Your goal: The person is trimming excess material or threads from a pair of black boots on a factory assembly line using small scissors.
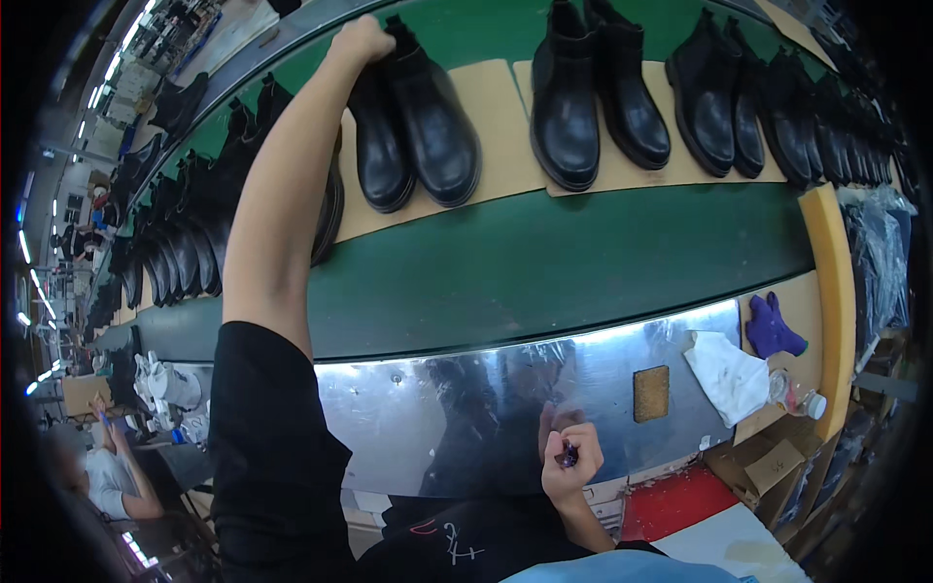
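Note:
My left arm stretches to the far side of the green belt [544, 262]. There my left hand [362, 41] is closed at the top of a pair of black ankle boots [439, 146], its fingers partly hidden. The boots stand upright on a sheet of tan cardboard [491, 97], toes toward me. Low over the shiny metal worktop [428, 408], my right hand [571, 462] is closed in a fist around a small dark object [568, 454]. Only that object's shiny, purplish end shows, too little to tell its kind.
More black boots [566, 107] stand in pairs along the belt on both sides. A brown rectangular pad [651, 394], a white cloth [727, 377], a purple glove [773, 325] and a clear bottle [799, 398] lie to the right, beside a yellow foam strip [832, 291]. Another person [112, 476] sits far left.

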A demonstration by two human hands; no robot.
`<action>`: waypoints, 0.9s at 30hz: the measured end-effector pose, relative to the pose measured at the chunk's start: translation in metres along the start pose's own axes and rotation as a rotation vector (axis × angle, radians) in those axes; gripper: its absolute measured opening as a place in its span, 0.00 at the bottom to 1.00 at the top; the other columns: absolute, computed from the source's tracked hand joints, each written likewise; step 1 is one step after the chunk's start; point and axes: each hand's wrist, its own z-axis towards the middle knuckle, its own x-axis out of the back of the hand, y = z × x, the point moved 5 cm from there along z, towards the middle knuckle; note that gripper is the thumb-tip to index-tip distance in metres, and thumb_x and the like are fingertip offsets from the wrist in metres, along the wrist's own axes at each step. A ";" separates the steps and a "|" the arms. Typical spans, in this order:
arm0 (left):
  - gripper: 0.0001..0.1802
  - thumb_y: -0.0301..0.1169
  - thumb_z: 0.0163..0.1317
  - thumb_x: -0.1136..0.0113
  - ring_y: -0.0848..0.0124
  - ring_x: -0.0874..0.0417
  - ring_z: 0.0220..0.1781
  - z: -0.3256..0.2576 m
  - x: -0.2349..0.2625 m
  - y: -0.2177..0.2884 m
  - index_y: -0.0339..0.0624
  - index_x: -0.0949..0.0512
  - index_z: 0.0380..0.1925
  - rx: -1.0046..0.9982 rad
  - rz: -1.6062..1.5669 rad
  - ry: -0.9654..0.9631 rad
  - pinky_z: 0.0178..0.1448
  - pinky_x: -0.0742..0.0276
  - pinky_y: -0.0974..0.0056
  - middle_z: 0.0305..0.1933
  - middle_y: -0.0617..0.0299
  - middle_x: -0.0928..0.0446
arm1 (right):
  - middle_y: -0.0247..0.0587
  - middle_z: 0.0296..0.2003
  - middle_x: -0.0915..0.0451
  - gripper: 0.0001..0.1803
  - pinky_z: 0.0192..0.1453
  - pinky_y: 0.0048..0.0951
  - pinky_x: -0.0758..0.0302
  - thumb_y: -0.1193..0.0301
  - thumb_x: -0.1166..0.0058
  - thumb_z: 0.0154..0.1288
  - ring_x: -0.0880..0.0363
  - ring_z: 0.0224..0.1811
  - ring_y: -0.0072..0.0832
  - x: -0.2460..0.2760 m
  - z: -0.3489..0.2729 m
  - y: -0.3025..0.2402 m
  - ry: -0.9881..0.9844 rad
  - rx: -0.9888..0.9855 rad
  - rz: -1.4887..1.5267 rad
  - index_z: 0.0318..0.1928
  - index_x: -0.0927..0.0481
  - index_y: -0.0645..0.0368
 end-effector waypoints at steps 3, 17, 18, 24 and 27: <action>0.25 0.47 0.58 0.39 0.48 0.17 0.51 0.006 0.013 -0.002 0.40 0.21 0.48 -0.101 0.273 0.158 0.52 0.20 0.47 0.49 0.40 0.19 | 0.44 0.24 0.29 0.14 0.32 0.28 0.30 0.80 0.39 0.59 0.29 0.25 0.33 -0.003 0.002 -0.002 -0.051 -0.010 -0.016 0.25 0.34 0.61; 0.13 0.38 0.53 0.38 0.50 0.14 0.36 -0.099 0.099 -0.013 0.38 0.16 0.26 -0.420 0.175 0.467 0.39 0.17 0.50 0.31 0.45 0.17 | 0.35 0.23 0.36 0.15 0.28 0.26 0.41 0.78 0.46 0.67 0.39 0.24 0.24 -0.009 -0.011 0.001 -0.073 -0.085 -0.113 0.25 0.38 0.61; 0.12 0.37 0.52 0.38 0.50 0.14 0.36 -0.102 0.105 -0.015 0.39 0.16 0.26 -0.447 0.185 0.474 0.39 0.17 0.50 0.32 0.46 0.17 | 0.31 0.23 0.38 0.16 0.29 0.24 0.43 0.77 0.48 0.69 0.42 0.25 0.19 -0.010 -0.011 0.000 -0.062 -0.073 -0.105 0.25 0.39 0.60; 0.09 0.31 0.49 0.39 0.48 0.14 0.37 -0.099 0.145 0.007 0.38 0.16 0.27 -0.552 0.050 0.503 0.42 0.17 0.48 0.33 0.43 0.17 | 0.29 0.23 0.40 0.16 0.28 0.23 0.44 0.76 0.48 0.70 0.43 0.25 0.17 -0.009 -0.014 0.000 -0.080 -0.137 -0.167 0.26 0.38 0.60; 0.08 0.29 0.48 0.39 0.47 0.14 0.39 -0.090 0.144 0.038 0.38 0.16 0.27 -0.648 0.014 0.492 0.44 0.17 0.49 0.35 0.43 0.17 | 0.37 0.24 0.34 0.14 0.28 0.29 0.40 0.78 0.44 0.65 0.38 0.24 0.26 -0.008 -0.014 0.003 -0.056 -0.150 -0.152 0.25 0.35 0.62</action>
